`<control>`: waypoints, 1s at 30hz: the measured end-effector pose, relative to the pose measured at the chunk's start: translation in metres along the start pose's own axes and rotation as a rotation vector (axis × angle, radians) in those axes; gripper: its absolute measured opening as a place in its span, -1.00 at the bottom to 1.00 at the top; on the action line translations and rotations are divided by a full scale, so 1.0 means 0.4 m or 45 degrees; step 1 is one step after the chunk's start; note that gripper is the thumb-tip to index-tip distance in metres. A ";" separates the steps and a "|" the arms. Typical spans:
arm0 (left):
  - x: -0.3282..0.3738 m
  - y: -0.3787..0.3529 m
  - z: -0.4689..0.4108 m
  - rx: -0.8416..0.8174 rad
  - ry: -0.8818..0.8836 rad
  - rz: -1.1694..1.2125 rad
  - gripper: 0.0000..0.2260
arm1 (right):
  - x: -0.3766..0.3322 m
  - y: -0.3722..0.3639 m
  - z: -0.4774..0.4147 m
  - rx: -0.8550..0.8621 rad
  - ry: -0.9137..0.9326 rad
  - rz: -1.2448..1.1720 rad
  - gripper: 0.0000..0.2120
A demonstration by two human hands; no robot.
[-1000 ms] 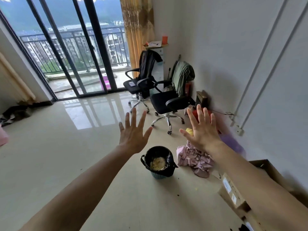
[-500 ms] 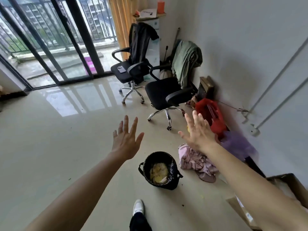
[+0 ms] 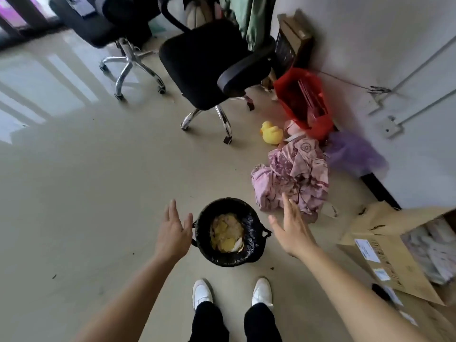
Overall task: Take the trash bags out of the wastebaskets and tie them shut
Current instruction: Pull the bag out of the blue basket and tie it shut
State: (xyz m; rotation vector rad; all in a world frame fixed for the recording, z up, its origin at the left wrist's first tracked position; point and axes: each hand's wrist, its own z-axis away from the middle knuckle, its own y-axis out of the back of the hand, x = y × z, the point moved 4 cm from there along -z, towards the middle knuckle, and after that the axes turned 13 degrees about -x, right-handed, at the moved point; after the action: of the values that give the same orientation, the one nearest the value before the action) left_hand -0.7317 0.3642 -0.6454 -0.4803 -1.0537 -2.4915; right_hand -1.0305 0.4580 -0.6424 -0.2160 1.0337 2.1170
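A small round wastebasket stands on the floor just ahead of my white shoes, lined with a black trash bag (image 3: pixel 251 228) folded over its rim. Yellowish scraps (image 3: pixel 227 234) fill the inside. The bag's two handle loops stick out at the left and right of the rim. My left hand (image 3: pixel 174 232) hovers just left of the rim, fingers spread, holding nothing. My right hand (image 3: pixel 291 228) hovers just right of the rim, also spread and empty. Neither hand touches the bag.
A heap of pink cloth (image 3: pixel 293 176) lies right behind the basket. A yellow rubber duck (image 3: pixel 271 133), a red basket (image 3: pixel 303 102) and a purple bag (image 3: pixel 352 154) sit by the wall. An open cardboard box (image 3: pixel 385 245) is at my right. Two black office chairs (image 3: pixel 209 62) stand farther ahead.
I have walked up to the wastebasket and my view has tilted down. Both hands have dropped from raised in front of me to either side of the basket's rim.
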 end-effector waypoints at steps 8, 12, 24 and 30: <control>-0.354 -0.401 -0.433 -0.097 0.412 0.197 -0.40 | 0.363 -0.426 -0.428 -0.211 -0.455 -0.593 0.13; -0.497 -0.555 -0.548 -0.071 0.565 0.470 -0.35 | 0.497 -0.601 -0.531 -0.292 -0.532 -0.744 0.41; -0.515 -0.597 -0.598 0.310 0.371 0.894 -0.78 | 0.514 -0.699 -0.599 0.172 -0.579 -0.756 -0.88; -0.235 -0.559 -0.510 0.217 -0.412 0.500 -0.93 | 0.468 -0.676 -0.612 0.300 -0.632 -0.542 -0.94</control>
State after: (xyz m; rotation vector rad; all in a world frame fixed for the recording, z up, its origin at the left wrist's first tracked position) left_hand -0.7894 0.3777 -0.9568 -0.9588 -1.1470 -2.0031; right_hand -1.0144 0.4874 -1.0510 0.1857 0.8369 1.5388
